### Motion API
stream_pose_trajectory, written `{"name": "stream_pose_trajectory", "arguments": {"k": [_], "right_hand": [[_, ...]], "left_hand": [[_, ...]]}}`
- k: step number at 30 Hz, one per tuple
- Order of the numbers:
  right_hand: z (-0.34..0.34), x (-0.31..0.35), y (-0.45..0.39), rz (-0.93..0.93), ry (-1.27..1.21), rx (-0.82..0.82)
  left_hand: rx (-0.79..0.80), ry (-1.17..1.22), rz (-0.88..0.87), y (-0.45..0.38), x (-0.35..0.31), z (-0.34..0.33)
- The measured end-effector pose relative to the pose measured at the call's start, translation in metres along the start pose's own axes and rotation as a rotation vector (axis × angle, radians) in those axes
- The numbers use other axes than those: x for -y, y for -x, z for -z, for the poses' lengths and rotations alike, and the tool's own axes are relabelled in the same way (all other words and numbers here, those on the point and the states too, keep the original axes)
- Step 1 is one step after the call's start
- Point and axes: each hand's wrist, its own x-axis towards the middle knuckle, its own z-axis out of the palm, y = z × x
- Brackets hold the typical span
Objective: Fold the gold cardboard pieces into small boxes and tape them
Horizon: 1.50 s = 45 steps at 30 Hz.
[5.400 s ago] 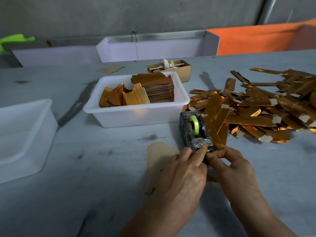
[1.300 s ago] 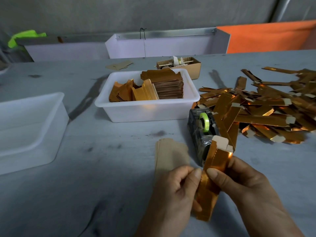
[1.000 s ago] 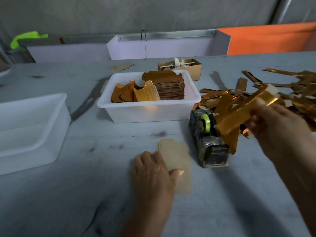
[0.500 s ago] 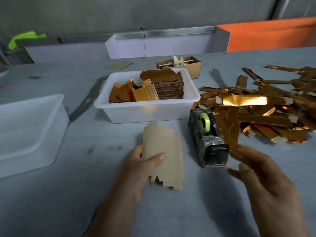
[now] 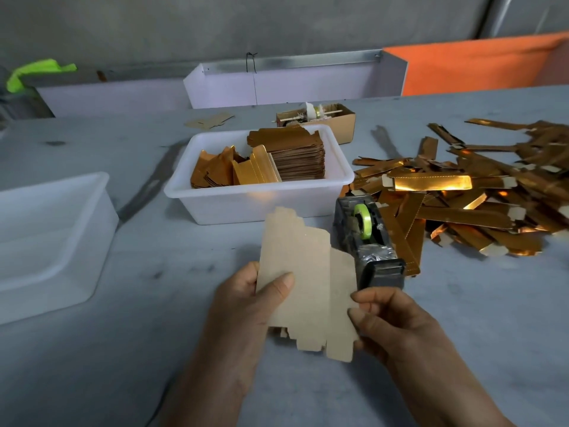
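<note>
A flat cardboard blank (image 5: 308,282) is lifted in front of me, its plain brown back facing up. My left hand (image 5: 246,306) grips its left edge, thumb on top. My right hand (image 5: 391,318) pinches its right edge. Just behind the blank stands a dark tape dispenser (image 5: 368,238) with a green roll. To the right lies a pile of folded gold boxes (image 5: 477,198). A white tub (image 5: 258,201) behind holds stacked gold blanks (image 5: 295,155).
An empty white tub (image 5: 46,241) sits at the left. A small brown box (image 5: 320,118) with odds and ends stands behind the middle tub. White and orange panels (image 5: 308,84) line the table's far edge.
My right hand dropped the folded gold box onto the pile and came back to the blank. My left hand picked the brown blank up off the table and raised it.
</note>
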Motion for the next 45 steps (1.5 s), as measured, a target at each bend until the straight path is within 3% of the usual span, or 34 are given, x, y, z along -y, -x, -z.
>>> {"name": "stream_pose_trajectory", "arguments": {"k": [4, 7, 11, 16, 29, 34, 41, 45], "right_hand": [[-0.002, -0.003, -0.003, -0.035, 0.113, -0.022], [-0.004, -0.002, -0.003, -0.017, 0.237, -0.01], [-0.007, 0.001, 0.005, 0.182, 0.55, -0.083], [-0.01, 0.02, 0.02, 0.028, 0.163, 0.036], [-0.006, 0.025, 0.026, 0.219, 0.053, 0.061], [-0.006, 0.025, 0.028, 0.259, 0.146, 0.058], [-0.01, 0.023, 0.035, 0.426, 0.354, -0.105], [-0.017, 0.019, 0.038, 0.534, 0.446, -0.064]], "left_hand": [[-0.103, 0.052, -0.039, 0.002, -0.005, 0.003], [0.035, 0.252, 0.068, 0.009, -0.009, 0.003], [0.192, 0.415, 0.182, 0.018, -0.01, 0.0], [0.222, 0.466, 0.201, 0.023, -0.005, -0.005], [0.36, 0.194, 0.12, 0.026, -0.007, -0.006], [0.206, -0.02, 0.034, 0.025, -0.008, -0.014], [0.03, -0.117, -0.032, 0.027, -0.001, -0.028], [0.018, -0.067, -0.034, 0.027, 0.001, -0.029]]}}
